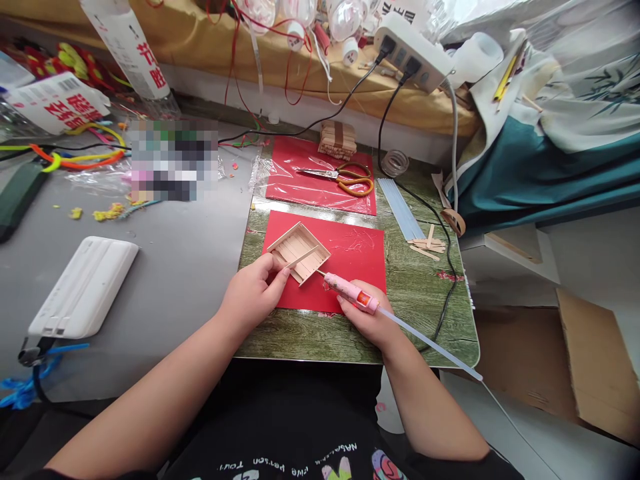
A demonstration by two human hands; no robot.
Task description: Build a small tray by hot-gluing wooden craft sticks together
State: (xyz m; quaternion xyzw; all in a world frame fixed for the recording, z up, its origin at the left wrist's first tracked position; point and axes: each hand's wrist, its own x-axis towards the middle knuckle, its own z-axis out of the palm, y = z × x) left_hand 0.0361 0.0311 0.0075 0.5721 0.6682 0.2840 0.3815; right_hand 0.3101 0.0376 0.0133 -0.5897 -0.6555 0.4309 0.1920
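Observation:
My left hand pinches a shallow wooden box built from craft sticks, holding it tilted above a red sheet. A single craft stick lies across the box, its near end at my thumb and fingertips. In my right hand is a pink hot glue gun, gripped with the fingers wrapped around it. Its nozzle points at the lower right edge of the box; whether it touches is too small to tell. A long translucent glue stick sticks out of the gun's back end.
Scissors and a craft stick bundle lie on wrapped red sheets. Glue sticks and loose craft sticks are at right, near a black cable. A white power bank lies left; a power strip sits behind.

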